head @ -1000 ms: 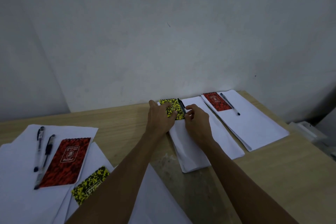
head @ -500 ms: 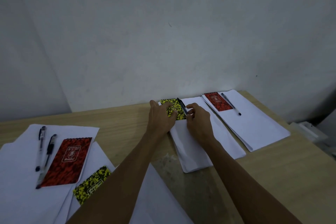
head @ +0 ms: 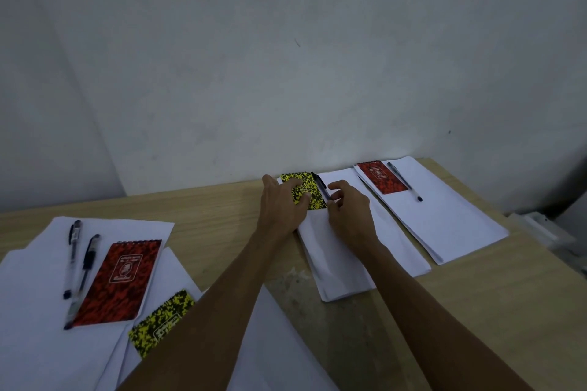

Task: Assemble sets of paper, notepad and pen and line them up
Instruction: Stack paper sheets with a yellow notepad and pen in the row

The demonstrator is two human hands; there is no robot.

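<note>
A: At the far edge of the table (head: 222, 219), by the wall, both hands are on the second set. The left hand (head: 281, 209) lies flat, fingers spread, pressing down the yellow notepad (head: 309, 194) at the top corner of the middle paper stack (head: 359, 260).

B: And the right hand (head: 349, 216)?

A: Fingertips pressed together around the black pen (head: 320, 189) — a light pinch, nudging it along the notepad's right edge.

B: How will that pen handle?

A: Light, smooth, round, I'd say — likely to roll on paper. Best taken mid-barrel, or by the clip end. The notepad looks stiff-covered, easy to slide with flat fingers; the sheets are soft and would shift if dragged.

B: Anything readable?

A: Not really. The red notepad (head: 381, 177) in the finished set to the right carries a white emblem, and its pen (head: 403, 180) lies beside it. The bigger red notepad (head: 124, 279) near left has an emblem with a script word — too blurred to read. Same for the spare yellow notepad (head: 162, 322).

B: Still to go?

A: Two loose pens (head: 77, 260) wait on the left sheets (head: 35, 327).
</note>
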